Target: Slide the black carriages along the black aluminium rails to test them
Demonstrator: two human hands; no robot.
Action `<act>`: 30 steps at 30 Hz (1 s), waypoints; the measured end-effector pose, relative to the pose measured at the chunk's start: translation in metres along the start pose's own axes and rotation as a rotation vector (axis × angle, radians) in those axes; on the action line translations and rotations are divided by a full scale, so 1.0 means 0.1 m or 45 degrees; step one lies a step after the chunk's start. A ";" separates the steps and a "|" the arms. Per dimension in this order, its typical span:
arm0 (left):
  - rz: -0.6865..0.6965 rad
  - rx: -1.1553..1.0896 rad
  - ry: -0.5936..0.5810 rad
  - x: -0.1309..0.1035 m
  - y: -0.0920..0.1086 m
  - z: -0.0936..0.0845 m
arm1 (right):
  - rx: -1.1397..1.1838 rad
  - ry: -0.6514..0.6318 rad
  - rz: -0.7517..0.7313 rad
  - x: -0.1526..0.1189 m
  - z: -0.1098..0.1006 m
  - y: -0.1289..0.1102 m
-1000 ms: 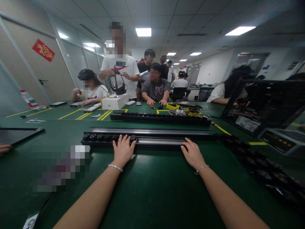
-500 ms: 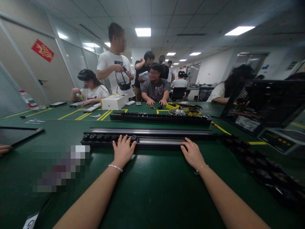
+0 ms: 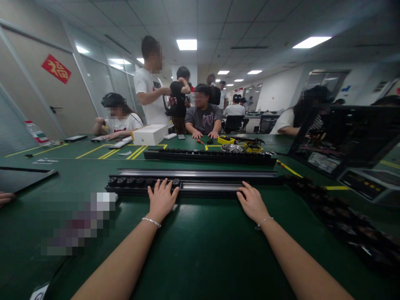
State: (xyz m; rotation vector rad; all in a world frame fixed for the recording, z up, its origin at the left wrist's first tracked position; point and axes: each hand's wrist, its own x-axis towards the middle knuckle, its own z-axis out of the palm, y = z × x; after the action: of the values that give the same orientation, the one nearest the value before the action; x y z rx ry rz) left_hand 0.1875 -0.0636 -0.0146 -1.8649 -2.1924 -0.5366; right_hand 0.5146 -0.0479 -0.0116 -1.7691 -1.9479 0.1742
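Note:
A long black rail [image 3: 209, 188] lies crosswise before me, with round black parts [image 3: 131, 181] along its left portion and a bare metallic strip on the right. My left hand [image 3: 162, 199] rests on the front edge of the rail, fingers spread over it near the last round part. Fingers apart, my right hand [image 3: 252, 201] touches the rail near its right end. Neither hand grips anything. Just behind lies a second rail [image 3: 200, 173], and farther back a third rail [image 3: 209, 156] carries a row of small dark parts.
Rows of dark round parts [image 3: 346, 221] run along the right, beside a grey device [image 3: 365, 183] and an open black case [image 3: 328, 137]. A white box [image 3: 150, 134], yellow trays [image 3: 226, 140] and seated people stand across the green table [image 3: 200, 250].
My hands and the rails have stayed put. In the background, the standing person in white and the one in black have shifted position and moved their arms.

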 end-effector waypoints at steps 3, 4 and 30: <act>0.003 -0.003 -0.005 0.00 0.01 -0.01 | 0.001 -0.001 0.001 0.00 0.00 0.00; 0.005 -0.005 -0.008 0.00 0.01 -0.01 | -0.001 0.000 -0.005 0.00 0.00 0.00; 0.017 0.021 0.011 0.00 0.00 0.02 | -0.016 0.062 -0.053 0.01 0.06 0.05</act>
State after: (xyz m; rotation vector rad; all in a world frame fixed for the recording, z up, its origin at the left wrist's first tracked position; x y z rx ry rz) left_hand 0.1880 -0.0626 -0.0162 -1.8642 -2.1706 -0.5221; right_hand 0.5161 -0.0449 -0.0182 -1.7228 -1.9538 0.1034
